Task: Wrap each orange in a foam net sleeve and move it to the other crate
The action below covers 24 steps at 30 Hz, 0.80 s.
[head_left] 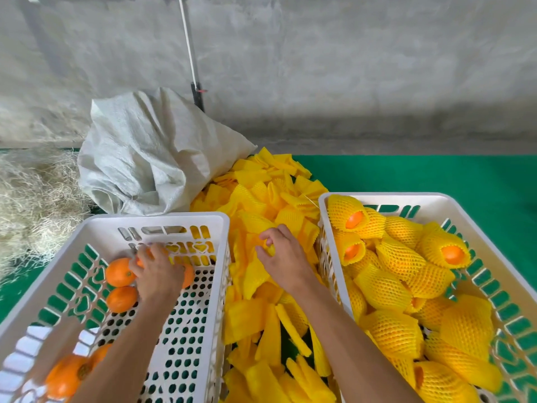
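My left hand (pixel 158 273) is down in the left white crate (pixel 203 219), its fingers curled over an orange (pixel 189 275) that it mostly hides. Two bare oranges (pixel 119 271) lie just left of that hand, and two others (pixel 68 376) sit near the crate's front corner. My right hand (pixel 283 255) is over the pile of flat yellow foam net sleeves (pixel 255 199) between the crates, pinching one sleeve (pixel 268 247) between thumb and fingers. The right white crate (pixel 386 197) holds several oranges wrapped in yellow net sleeves (pixel 398 257).
A crumpled white woven sack (pixel 145 158) lies behind the left crate. Pale straw (pixel 32 196) is heaped at the far left. Green matting (pixel 436 175) covers the surface, with a grey wall behind and a thin white pole (pixel 189 50) leaning on it.
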### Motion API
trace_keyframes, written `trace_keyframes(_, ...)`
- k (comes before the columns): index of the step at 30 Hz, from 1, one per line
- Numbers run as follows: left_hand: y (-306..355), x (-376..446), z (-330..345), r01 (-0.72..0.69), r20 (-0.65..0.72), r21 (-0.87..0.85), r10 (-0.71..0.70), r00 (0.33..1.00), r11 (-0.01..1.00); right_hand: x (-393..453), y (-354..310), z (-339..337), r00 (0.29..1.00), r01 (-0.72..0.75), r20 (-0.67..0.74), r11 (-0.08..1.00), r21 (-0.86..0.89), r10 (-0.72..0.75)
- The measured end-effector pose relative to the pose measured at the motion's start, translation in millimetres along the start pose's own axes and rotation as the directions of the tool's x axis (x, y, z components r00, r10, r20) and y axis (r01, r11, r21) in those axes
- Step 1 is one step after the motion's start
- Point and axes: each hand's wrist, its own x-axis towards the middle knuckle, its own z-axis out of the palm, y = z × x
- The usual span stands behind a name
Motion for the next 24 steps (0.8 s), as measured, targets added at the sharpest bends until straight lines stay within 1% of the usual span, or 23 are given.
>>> trace_keyframes(2, -4.6, 10.7, -2.8, 0.016, 0.012, -0.035, -0.016, 1.0, 0.999, 1.7, -0.2, -1.6, 1.0, 0.004, -0.026, 0.999, 0.035, -0.003)
trace_keyframes(4, -7.6, 12.4, -7.8, -0.006, 0.006, -0.053, 0.007, 1.0, 0.999, 2.8, -1.0, -3.5, 0.998, -0.001, -0.061, 0.997, 0.08, 0.006)
trace_keyframes(6, -5.3, 7.7, -15.4, -0.07, -0.035, -0.096, 0.067, 0.997, 0.993, 3.8, -2.4, -5.4, 0.997, -0.012, -0.076, 0.993, 0.118, 0.021)
trace_keyframes(9, 13.2, -8.7, -32.7, -0.237, -0.173, -0.197, 0.204, 0.964, 0.951, 4.4, -4.0, -6.4, 0.994, -0.03, -0.101, 0.984, 0.177, 0.048)
trace_keyframes(12, 45.0, -40.6, -54.0, -0.432, -0.309, -0.358, 0.331, 0.892, 0.828, 4.8, -4.1, -6.5, 0.975, -0.042, -0.203, 0.967, 0.25, 0.094)
trace_keyframes(14, 72.8, -67.2, -61.6, -0.518, -0.353, -0.471, 0.386, 0.852, 0.714, 4.6, -3.8, -9.1, 0.949, -0.041, -0.289, 0.961, 0.274, 0.123)
trace_keyframes(16, 98.5, -93.6, -55.6, -0.585, -0.366, -0.546, 0.458, 0.81, 0.599, 3.2, -5.4, -12.2, 0.918, -0.032, -0.366, 0.947, 0.32, 0.155)
trace_keyframes(18, 116.4, -111.8, -39.3, -0.596, -0.337, -0.608, 0.509, 0.792, 0.524, 1.2, -10.1, -14.7, 0.895, 0.0, -0.411, 0.92, 0.392, 0.175)
trace_keyframes(20, 123.7, -116.6, -23.6, -0.558, -0.274, -0.646, 0.524, 0.807, 0.522, -2.8, -15.7, -16.1, 0.901, 0.049, -0.406, 0.893, 0.447, 0.153)
trace_keyframes(22, 124.5, -111.3, -15.4, -0.494, -0.22, -0.693, 0.499, 0.838, 0.525, -5.4, -19.5, -16.9, 0.936, 0.09, -0.338, 0.864, 0.494, 0.096)
trace_keyframes(24, 123.1, -107.9, -15.6, -0.39, -0.185, -0.796, 0.427, 0.885, 0.463, -5.5, -21.1, -18.2, 0.965, 0.095, -0.254, 0.827, 0.554, 0.059)
